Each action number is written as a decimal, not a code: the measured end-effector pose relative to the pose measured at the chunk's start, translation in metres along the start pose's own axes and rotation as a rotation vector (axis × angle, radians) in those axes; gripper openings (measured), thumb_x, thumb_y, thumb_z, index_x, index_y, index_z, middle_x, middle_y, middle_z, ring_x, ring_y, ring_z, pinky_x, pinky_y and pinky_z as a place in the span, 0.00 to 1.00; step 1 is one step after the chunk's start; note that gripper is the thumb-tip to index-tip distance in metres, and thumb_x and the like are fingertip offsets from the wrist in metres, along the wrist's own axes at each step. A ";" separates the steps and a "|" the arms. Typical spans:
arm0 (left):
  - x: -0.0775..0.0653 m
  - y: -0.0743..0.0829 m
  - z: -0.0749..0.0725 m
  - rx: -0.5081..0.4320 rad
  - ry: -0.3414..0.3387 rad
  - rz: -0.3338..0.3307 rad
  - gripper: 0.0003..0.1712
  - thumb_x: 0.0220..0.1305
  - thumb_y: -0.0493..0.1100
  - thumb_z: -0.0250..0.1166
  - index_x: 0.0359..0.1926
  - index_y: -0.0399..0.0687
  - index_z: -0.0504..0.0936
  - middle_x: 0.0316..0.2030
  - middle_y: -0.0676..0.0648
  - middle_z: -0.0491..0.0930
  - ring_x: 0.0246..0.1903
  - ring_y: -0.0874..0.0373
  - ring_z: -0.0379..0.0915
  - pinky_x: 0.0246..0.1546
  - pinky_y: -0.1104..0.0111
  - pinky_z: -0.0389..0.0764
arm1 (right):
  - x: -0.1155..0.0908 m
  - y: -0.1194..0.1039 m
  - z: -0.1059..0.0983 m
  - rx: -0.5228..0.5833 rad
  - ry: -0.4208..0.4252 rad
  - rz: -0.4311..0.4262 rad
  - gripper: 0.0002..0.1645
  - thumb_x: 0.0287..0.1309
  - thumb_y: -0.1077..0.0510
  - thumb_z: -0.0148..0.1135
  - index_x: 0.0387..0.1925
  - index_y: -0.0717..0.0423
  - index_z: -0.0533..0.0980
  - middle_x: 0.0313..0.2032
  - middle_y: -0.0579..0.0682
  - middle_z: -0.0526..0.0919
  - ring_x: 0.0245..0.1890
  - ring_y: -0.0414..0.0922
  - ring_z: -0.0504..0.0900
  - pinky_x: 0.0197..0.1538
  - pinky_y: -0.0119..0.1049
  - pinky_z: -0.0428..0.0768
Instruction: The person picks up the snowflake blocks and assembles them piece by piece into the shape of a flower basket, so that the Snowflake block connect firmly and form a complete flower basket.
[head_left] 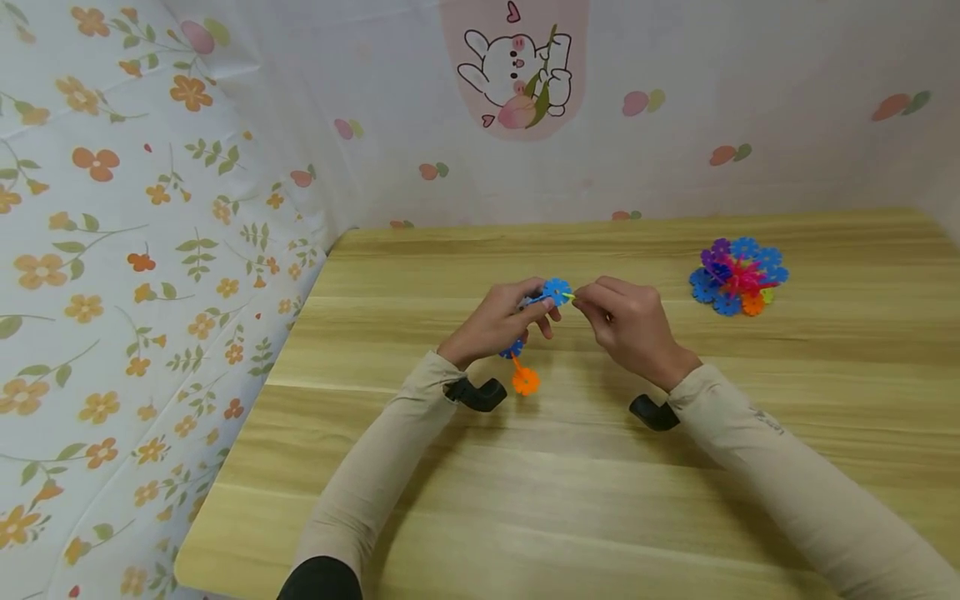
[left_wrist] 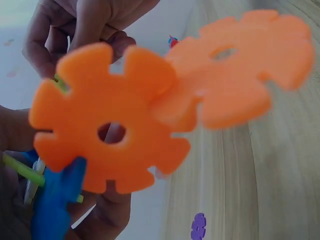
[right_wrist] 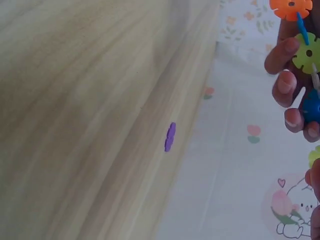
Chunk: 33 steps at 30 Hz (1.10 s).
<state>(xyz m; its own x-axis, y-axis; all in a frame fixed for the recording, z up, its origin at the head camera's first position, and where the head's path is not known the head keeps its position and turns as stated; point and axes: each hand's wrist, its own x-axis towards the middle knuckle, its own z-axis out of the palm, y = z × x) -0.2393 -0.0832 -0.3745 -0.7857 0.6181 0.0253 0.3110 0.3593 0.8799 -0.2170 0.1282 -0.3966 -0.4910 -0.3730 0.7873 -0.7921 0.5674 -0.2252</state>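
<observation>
My left hand (head_left: 491, 325) grips a linked chain of notched plastic flower discs. A blue disc (head_left: 557, 291) shows at its fingertips, and an orange disc (head_left: 526, 382) hangs below the wrist side. Two joined orange discs (left_wrist: 85, 120) fill much of the left wrist view, partly covering both hands. In the right wrist view, a yellow-green disc (right_wrist: 307, 55) and a blue disc (right_wrist: 312, 105) lie along the left fingers (right_wrist: 285, 82). My right hand (head_left: 633, 329) pinches a yellow-green disc (right_wrist: 314, 156) edge-on against the chain's blue end; the exact joint is too small to tell.
A cluster of joined discs (head_left: 738, 275), blue, purple, pink and orange, sits at the back right of the wooden table (head_left: 570, 500). One loose purple disc (right_wrist: 170, 136) lies near a table edge. Printed cloth (head_left: 315, 100) hangs behind and at the left.
</observation>
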 end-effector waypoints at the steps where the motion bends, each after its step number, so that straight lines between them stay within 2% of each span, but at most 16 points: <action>1: 0.000 0.000 0.000 0.003 0.008 -0.002 0.14 0.80 0.44 0.49 0.54 0.41 0.76 0.42 0.34 0.85 0.31 0.30 0.78 0.22 0.70 0.76 | 0.001 0.001 0.000 0.003 -0.009 0.003 0.07 0.51 0.73 0.71 0.32 0.64 0.83 0.24 0.55 0.83 0.17 0.41 0.72 0.22 0.36 0.76; 6: 0.001 -0.005 -0.004 0.032 0.088 -0.021 0.11 0.78 0.45 0.53 0.50 0.46 0.78 0.34 0.40 0.87 0.25 0.34 0.77 0.19 0.68 0.72 | 0.009 0.007 0.000 0.026 -0.086 0.072 0.08 0.51 0.70 0.73 0.34 0.61 0.84 0.28 0.55 0.86 0.18 0.41 0.76 0.24 0.37 0.77; 9: -0.001 -0.008 -0.008 0.052 0.104 -0.037 0.10 0.77 0.46 0.54 0.49 0.47 0.79 0.32 0.43 0.87 0.21 0.41 0.75 0.18 0.68 0.72 | 0.012 0.013 0.000 0.055 -0.154 0.123 0.07 0.52 0.68 0.73 0.35 0.59 0.85 0.31 0.54 0.88 0.20 0.41 0.80 0.26 0.37 0.80; 11: -0.003 -0.010 -0.011 0.048 0.106 -0.043 0.11 0.77 0.46 0.55 0.51 0.48 0.79 0.33 0.43 0.87 0.20 0.42 0.74 0.17 0.68 0.72 | 0.013 0.018 0.000 0.076 -0.218 0.165 0.05 0.55 0.67 0.72 0.35 0.58 0.85 0.31 0.53 0.89 0.21 0.42 0.81 0.27 0.36 0.80; 14: -0.006 -0.012 -0.016 0.027 0.125 -0.050 0.12 0.76 0.45 0.56 0.53 0.47 0.79 0.33 0.43 0.87 0.23 0.36 0.75 0.17 0.67 0.72 | 0.014 0.028 0.004 0.103 -0.351 0.265 0.03 0.59 0.65 0.69 0.36 0.57 0.84 0.33 0.53 0.89 0.23 0.43 0.82 0.29 0.37 0.80; 16: -0.008 -0.012 -0.018 0.017 0.137 -0.052 0.11 0.75 0.45 0.57 0.53 0.47 0.79 0.33 0.42 0.86 0.25 0.32 0.75 0.17 0.67 0.73 | 0.017 0.035 0.010 0.110 -0.469 0.344 0.06 0.61 0.64 0.67 0.40 0.59 0.84 0.36 0.55 0.89 0.26 0.46 0.83 0.32 0.39 0.81; 18: -0.009 -0.012 -0.020 0.018 0.143 -0.049 0.11 0.75 0.44 0.58 0.52 0.47 0.79 0.33 0.41 0.86 0.28 0.30 0.75 0.17 0.67 0.74 | 0.020 0.042 0.020 0.109 -0.588 0.395 0.10 0.62 0.63 0.66 0.45 0.61 0.83 0.41 0.58 0.89 0.34 0.51 0.86 0.40 0.45 0.84; 20: -0.009 -0.012 -0.021 0.026 0.143 -0.043 0.11 0.75 0.44 0.58 0.53 0.48 0.80 0.34 0.40 0.86 0.28 0.33 0.76 0.19 0.66 0.76 | 0.024 0.046 0.033 0.088 -0.698 0.407 0.14 0.63 0.63 0.64 0.49 0.64 0.82 0.46 0.61 0.87 0.41 0.55 0.87 0.48 0.50 0.84; 22: -0.009 -0.012 -0.022 0.029 0.148 -0.037 0.13 0.74 0.44 0.59 0.55 0.49 0.80 0.38 0.39 0.85 0.28 0.40 0.79 0.23 0.62 0.79 | 0.027 0.048 0.045 0.078 -0.768 0.412 0.15 0.64 0.63 0.63 0.50 0.67 0.80 0.47 0.62 0.86 0.45 0.56 0.86 0.51 0.52 0.83; 24: -0.009 -0.011 -0.023 0.034 0.153 -0.030 0.15 0.74 0.43 0.59 0.58 0.49 0.79 0.42 0.37 0.85 0.31 0.46 0.82 0.28 0.55 0.82 | 0.028 0.048 0.055 0.050 -0.805 0.422 0.13 0.66 0.61 0.62 0.46 0.67 0.80 0.43 0.62 0.86 0.43 0.55 0.84 0.50 0.50 0.82; 26: -0.009 -0.011 -0.023 0.042 0.158 -0.024 0.17 0.73 0.43 0.60 0.60 0.49 0.79 0.45 0.37 0.84 0.34 0.49 0.83 0.32 0.52 0.83 | 0.029 0.047 0.061 0.015 -0.807 0.433 0.10 0.66 0.59 0.62 0.40 0.64 0.79 0.37 0.60 0.85 0.37 0.54 0.83 0.44 0.49 0.81; 29: -0.008 -0.009 -0.024 0.051 0.166 -0.016 0.17 0.72 0.42 0.61 0.60 0.48 0.79 0.46 0.38 0.84 0.38 0.44 0.83 0.34 0.52 0.84 | 0.029 0.046 0.064 -0.054 -0.775 0.425 0.10 0.65 0.56 0.64 0.32 0.61 0.78 0.31 0.57 0.84 0.34 0.53 0.84 0.41 0.48 0.83; 33: -0.008 -0.007 -0.025 0.062 0.172 -0.008 0.15 0.71 0.41 0.61 0.56 0.47 0.80 0.43 0.43 0.84 0.38 0.43 0.83 0.35 0.52 0.84 | 0.030 0.047 0.065 -0.071 -0.745 0.406 0.07 0.61 0.59 0.68 0.31 0.59 0.83 0.33 0.55 0.88 0.38 0.54 0.86 0.45 0.50 0.85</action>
<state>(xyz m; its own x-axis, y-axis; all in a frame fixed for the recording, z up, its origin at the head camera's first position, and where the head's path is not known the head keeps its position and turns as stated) -0.2486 -0.1087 -0.3689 -0.8666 0.4879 0.1043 0.3328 0.4096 0.8494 -0.2928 0.0959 -0.4204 -0.8621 -0.5026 0.0641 -0.4907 0.7968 -0.3524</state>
